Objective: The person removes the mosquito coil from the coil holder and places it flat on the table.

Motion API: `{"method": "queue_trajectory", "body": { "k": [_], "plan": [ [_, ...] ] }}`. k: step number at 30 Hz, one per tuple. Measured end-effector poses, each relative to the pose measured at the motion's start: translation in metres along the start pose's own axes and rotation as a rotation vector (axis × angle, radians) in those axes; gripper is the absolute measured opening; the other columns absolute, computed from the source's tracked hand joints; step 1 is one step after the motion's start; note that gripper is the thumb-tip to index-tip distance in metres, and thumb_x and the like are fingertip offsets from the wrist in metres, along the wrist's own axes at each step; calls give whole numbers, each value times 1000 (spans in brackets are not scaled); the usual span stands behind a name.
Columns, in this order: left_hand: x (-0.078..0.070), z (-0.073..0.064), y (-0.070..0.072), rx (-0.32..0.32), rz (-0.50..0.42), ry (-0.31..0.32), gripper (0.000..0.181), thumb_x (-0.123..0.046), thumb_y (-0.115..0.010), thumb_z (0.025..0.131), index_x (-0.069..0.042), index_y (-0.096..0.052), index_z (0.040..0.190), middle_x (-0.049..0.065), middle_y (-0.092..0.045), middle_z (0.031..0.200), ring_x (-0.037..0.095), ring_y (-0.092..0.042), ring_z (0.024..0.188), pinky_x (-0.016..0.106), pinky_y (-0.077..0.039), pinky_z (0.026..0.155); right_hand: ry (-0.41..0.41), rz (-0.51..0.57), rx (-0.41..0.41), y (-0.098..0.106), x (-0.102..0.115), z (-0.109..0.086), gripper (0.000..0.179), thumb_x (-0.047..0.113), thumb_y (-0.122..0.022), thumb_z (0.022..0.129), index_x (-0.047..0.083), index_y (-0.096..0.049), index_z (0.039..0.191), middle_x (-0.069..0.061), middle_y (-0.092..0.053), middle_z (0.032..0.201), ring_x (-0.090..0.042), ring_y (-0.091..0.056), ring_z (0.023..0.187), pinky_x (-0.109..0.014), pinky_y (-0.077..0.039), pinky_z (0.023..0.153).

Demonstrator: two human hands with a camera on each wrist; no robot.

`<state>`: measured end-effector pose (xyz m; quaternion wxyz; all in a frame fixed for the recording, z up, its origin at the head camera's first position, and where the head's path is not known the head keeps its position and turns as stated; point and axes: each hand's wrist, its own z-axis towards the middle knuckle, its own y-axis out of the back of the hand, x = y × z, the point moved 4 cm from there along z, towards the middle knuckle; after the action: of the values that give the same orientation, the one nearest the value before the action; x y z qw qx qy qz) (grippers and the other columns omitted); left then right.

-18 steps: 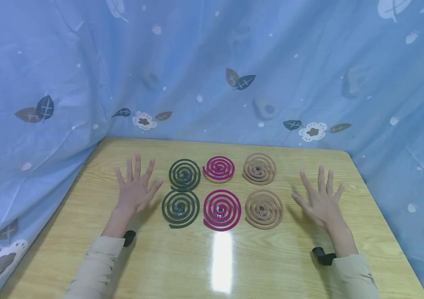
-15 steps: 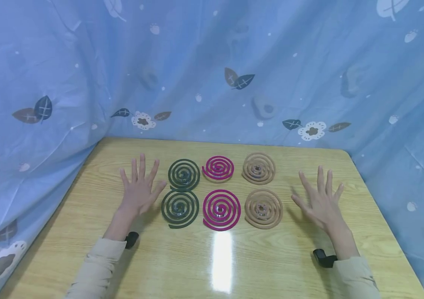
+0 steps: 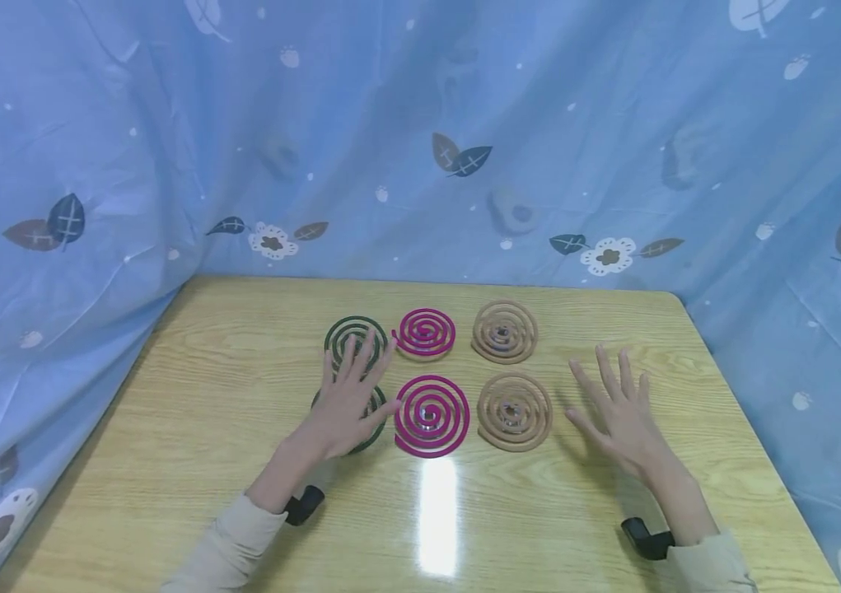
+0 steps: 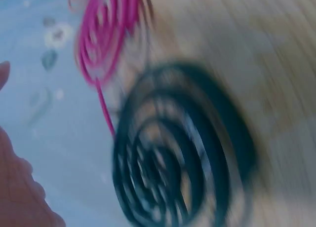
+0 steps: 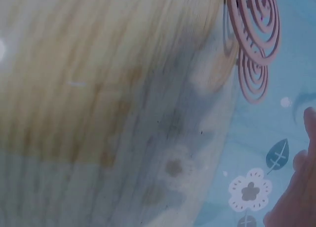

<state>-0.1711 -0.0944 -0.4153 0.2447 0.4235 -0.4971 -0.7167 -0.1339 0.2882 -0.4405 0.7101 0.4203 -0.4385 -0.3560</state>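
Observation:
Mosquito coils on small stands form two rows on the table. My left hand (image 3: 346,412), fingers straight and spread, is over the back dark green coil (image 3: 329,338) and the front dark green coil (image 3: 379,435), partly hiding both. Whether it touches them I cannot tell. Right of it are the back magenta coil (image 3: 423,332) and the front magenta coil (image 3: 431,416). Farther right lie the back tan coil (image 3: 504,331) and the front tan coil (image 3: 515,412). Beside the tan ones, my right hand (image 3: 623,420) holds nothing, its fingers spread. A green coil (image 4: 197,138) looms blurred in the left wrist view.
A wooden table (image 3: 190,387) bears the coils, with a bright light reflection near its front middle. Blue patterned cloth (image 3: 361,123) hangs behind and along both sides. A black strap device (image 3: 305,504) sits on each wrist.
My left hand has moved right, from beside the green coils to over them. The right hand has shifted only slightly, toward the front. The coils keep their arrangement; the head view has turned a little.

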Motion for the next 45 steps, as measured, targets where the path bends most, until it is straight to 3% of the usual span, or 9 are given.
{"method": "queue_trajectory", "body": {
  "k": [7,14,17,23,27,30,34,40,45],
  "plan": [
    [-42,13,-21,17,-118,-134,76,-43,-51,97,-30,-3,155,4,5,160,31,2,145,60,1,115,34,91,24,-2,8,-8,66,30,-54,95,18,-24,153,-10,1,161,-38,14,143,-68,9,111],
    [-70,28,-41,45,-328,-184,70,-32,-55,98,-22,-16,155,6,-9,160,30,-8,145,55,-17,117,40,169,64,-3,14,-12,64,25,-55,96,18,-26,153,-12,-8,160,-37,9,144,-72,-1,109],
    [-79,33,-47,52,-434,-191,72,-24,-59,96,-19,-17,155,6,-10,160,31,-12,145,54,-24,115,11,274,99,-5,16,-14,64,21,-54,97,20,-24,153,-9,-8,160,-34,11,145,-75,-3,107],
    [-92,42,-59,77,-560,-208,77,-14,-67,91,-6,-21,152,14,-16,158,35,-20,142,48,-22,117,-19,509,154,-9,17,-15,66,10,-52,96,18,-21,154,-12,-12,159,-42,8,143,-82,-1,99],
    [-96,47,-65,106,-582,-180,79,-13,-69,89,-4,-22,152,14,-17,157,32,-22,143,45,-22,117,-40,637,177,-11,15,-15,63,6,-48,98,17,-21,154,-17,-14,158,-44,4,143,-79,-1,102],
    [-96,51,-68,123,-589,-155,80,-11,-70,88,-4,-21,152,14,-18,157,31,-21,143,44,-22,118,-25,759,201,-12,14,-15,60,2,-42,99,15,-19,154,-17,-12,158,-31,0,146,-48,-6,120],
    [-99,59,-69,127,-574,-160,79,-9,-70,87,-2,-25,150,18,-21,156,32,-23,142,43,-23,117,59,910,223,-10,11,-11,59,-6,-37,99,4,-14,153,-26,-10,155,-9,-13,144,-11,-15,112],
    [-101,63,-73,103,-561,-193,74,-4,-72,84,0,-33,147,21,-29,152,32,-29,140,41,-26,116,66,1113,233,-15,0,-15,64,-10,-46,95,-6,-12,150,-31,-11,152,-4,-27,139,-18,-27,110],
    [-96,60,-79,109,-548,-152,74,0,-74,81,1,-36,145,21,-31,151,32,-32,138,41,-31,114,17,1092,235,-27,-1,-10,72,-6,-60,89,-7,-20,149,-32,-15,151,-9,-35,136,-27,-37,109]
  ]
}}
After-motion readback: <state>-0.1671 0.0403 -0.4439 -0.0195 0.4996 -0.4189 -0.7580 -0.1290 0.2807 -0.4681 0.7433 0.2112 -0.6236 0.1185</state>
